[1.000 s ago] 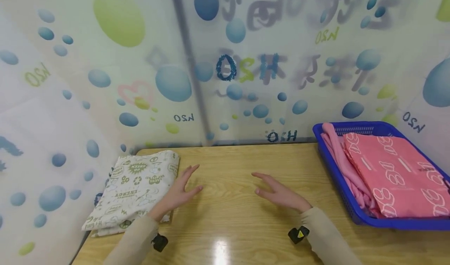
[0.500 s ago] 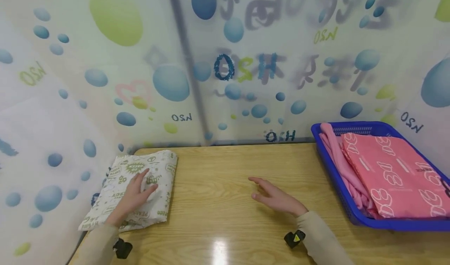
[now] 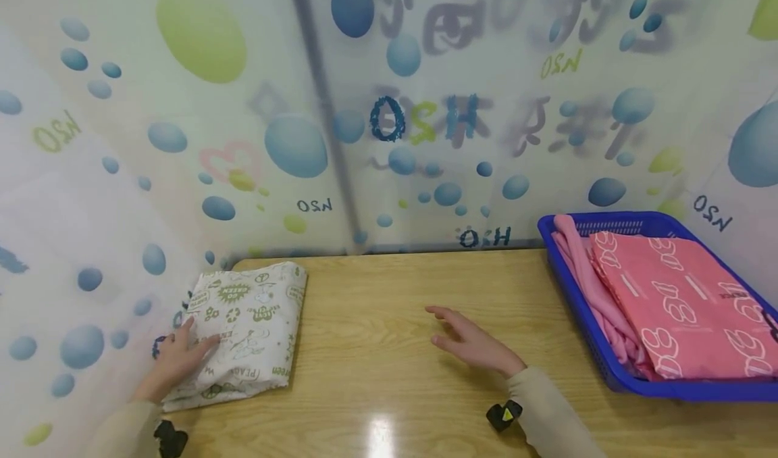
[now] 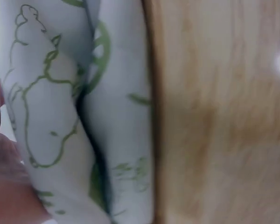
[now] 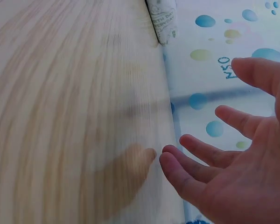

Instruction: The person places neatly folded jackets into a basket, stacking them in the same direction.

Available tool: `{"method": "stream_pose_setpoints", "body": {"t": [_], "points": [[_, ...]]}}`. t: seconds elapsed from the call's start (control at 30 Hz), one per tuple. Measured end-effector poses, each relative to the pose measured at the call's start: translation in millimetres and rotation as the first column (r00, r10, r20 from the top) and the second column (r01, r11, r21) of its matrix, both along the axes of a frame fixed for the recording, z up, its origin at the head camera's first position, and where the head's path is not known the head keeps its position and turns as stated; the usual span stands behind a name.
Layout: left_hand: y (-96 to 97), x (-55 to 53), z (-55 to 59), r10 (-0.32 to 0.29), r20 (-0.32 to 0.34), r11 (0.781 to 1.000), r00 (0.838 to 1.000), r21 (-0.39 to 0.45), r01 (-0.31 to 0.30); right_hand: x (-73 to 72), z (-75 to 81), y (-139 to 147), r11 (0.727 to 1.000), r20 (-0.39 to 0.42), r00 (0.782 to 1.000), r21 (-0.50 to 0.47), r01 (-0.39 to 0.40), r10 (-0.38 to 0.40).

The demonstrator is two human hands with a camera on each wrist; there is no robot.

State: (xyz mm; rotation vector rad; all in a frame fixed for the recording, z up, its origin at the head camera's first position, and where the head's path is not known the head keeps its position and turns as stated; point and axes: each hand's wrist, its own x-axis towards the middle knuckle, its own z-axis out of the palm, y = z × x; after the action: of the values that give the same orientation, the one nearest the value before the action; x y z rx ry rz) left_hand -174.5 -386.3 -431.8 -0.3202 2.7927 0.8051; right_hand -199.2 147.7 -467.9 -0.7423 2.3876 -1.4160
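Note:
A folded white cloth with green print [image 3: 249,336] lies at the left end of the wooden table. My left hand [image 3: 173,363] is at its left edge, the thumb reaching over the printed top and the other fingers along the side. In the left wrist view the layered folds of the cloth [image 4: 51,116] hide most of that hand, and no firm grip shows. My right hand [image 3: 474,343] hovers over the middle of the table, holding nothing. Its spread, relaxed fingers [image 5: 203,151] show in the right wrist view.
A blue plastic basket [image 3: 583,329] stands at the right end of the table, holding a folded pink cloth [image 3: 687,302] with white print and a bunched pink cloth [image 3: 586,275]. A bubble-patterned curtain [image 3: 395,194] hangs behind the table [image 3: 365,350] and to its left.
My left hand has moved left, from the cloth's right side across its top to its left edge. The right hand has hardly moved.

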Motion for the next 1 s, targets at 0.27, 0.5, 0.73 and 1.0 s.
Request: {"method": "stream_pose_setpoints", "body": {"t": [0.27,0.5,0.73,1.0], "points": [[11.5,2.6,-8.4,-0.07,0.052,0.997,0.996,0.045,0.067,-7.4,4.0,-36.3,0.999,-0.023,1.0,-0.045,-0.019,0.018],[21.8,0.8,-8.8,-0.042,0.049,0.995,0.998,0.098,0.037,-16.5,12.0,-85.3,0.996,-0.029,0.997,-0.043,-0.075,0.074],[23.0,-0.6,-8.2,-0.043,0.037,0.997,0.998,0.072,0.04,-21.1,14.6,-132.5,0.995,0.009,0.995,-0.019,-0.097,0.097],[29.3,-0.4,-6.1,-0.088,0.023,0.995,0.996,0.041,0.087,-17.7,10.4,-178.6,0.997,0.034,0.996,-0.001,-0.082,0.082]]}}
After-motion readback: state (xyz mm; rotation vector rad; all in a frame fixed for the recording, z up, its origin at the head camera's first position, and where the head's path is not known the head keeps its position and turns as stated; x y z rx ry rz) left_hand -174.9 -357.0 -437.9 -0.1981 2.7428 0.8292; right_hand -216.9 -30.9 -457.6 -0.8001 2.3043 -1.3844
